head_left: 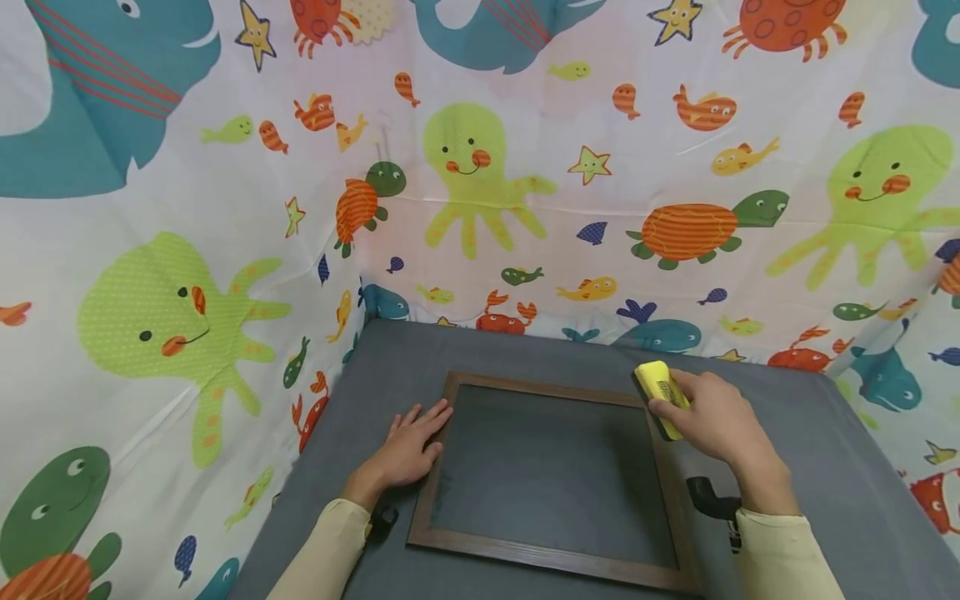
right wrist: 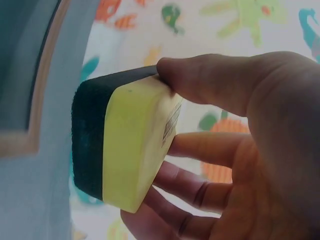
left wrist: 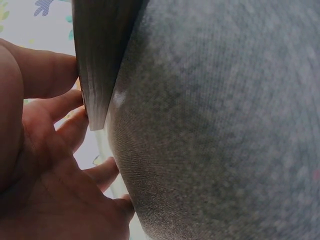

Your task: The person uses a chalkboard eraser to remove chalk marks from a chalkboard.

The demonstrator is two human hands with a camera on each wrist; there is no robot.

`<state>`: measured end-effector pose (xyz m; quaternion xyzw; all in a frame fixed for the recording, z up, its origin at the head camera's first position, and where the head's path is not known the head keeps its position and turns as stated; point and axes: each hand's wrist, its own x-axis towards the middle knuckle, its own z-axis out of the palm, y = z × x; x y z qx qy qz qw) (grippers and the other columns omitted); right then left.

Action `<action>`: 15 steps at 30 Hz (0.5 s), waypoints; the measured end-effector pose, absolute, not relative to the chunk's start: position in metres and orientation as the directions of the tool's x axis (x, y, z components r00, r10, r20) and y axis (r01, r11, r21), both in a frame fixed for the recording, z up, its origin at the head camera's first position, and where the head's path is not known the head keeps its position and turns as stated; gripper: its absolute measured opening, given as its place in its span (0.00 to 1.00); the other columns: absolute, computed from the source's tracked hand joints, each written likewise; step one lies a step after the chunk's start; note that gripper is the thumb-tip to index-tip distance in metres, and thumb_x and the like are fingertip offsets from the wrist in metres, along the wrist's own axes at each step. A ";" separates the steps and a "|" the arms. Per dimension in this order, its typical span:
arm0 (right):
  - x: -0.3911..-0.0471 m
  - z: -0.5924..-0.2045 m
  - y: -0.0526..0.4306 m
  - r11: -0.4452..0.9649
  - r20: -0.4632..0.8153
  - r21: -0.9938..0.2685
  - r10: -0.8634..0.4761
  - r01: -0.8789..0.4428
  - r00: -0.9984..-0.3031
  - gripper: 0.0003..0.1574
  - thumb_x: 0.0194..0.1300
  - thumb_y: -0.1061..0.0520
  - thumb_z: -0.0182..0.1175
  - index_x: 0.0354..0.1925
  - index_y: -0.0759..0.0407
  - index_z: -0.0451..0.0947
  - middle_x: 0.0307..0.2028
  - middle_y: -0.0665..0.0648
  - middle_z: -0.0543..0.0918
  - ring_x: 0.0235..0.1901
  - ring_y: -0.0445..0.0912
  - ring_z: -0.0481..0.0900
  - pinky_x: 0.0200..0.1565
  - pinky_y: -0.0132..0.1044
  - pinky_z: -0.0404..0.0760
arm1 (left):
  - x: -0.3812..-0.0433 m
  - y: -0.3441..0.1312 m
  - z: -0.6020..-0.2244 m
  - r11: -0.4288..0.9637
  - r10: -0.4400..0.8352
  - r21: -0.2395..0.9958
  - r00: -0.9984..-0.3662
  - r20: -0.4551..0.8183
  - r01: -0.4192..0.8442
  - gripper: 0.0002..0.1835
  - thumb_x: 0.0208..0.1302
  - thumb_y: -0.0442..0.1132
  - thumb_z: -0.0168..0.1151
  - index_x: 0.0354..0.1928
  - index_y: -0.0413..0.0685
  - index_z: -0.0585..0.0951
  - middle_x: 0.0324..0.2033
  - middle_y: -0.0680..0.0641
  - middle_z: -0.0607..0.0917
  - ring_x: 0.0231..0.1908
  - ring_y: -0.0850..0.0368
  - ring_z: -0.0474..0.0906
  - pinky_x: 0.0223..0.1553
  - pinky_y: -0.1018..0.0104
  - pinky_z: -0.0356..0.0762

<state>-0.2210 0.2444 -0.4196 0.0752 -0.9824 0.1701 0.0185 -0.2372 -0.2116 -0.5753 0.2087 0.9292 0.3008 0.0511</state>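
Note:
A small chalkboard with a brown wooden frame lies on the grey cloth. My left hand rests beside its left edge, fingers extended, with fingertips at the frame. In the left wrist view the thumb and fingertips meet the side of the frame, and the other fingers touch the cloth. My right hand holds a yellow board eraser over the board's upper right corner. Thumb and fingers pinch the eraser by its yellow body; its dark felt side faces the board and cloth, apart from both in the right wrist view.
Grey cloth covers the table around the board. White fabric printed with sea animals hangs behind the table and along both sides. Dark camera mounts sit at both wrists, by the pale sleeves.

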 end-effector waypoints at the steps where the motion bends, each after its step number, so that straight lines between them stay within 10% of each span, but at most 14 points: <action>1: -0.219 -0.421 0.252 0.933 0.046 -0.336 -0.122 -0.130 -0.991 0.47 0.64 0.40 0.66 0.68 0.70 0.69 0.38 0.63 0.83 0.32 0.51 0.77 0.26 0.37 0.72 | -0.237 -0.211 -0.575 0.733 0.419 0.577 -0.907 0.032 0.359 0.33 0.75 0.39 0.55 0.78 0.51 0.60 0.79 0.49 0.55 0.77 0.31 0.44 0.70 0.25 0.37; 15: -0.196 -0.482 0.316 0.943 -0.193 -0.308 0.069 0.127 -0.979 0.62 0.60 0.24 0.60 0.66 0.76 0.67 0.41 0.68 0.83 0.32 0.52 0.76 0.27 0.42 0.72 | -0.237 -0.210 -0.576 0.743 0.406 0.575 -0.914 0.020 0.343 0.33 0.75 0.38 0.55 0.78 0.51 0.60 0.79 0.49 0.54 0.77 0.32 0.44 0.70 0.26 0.36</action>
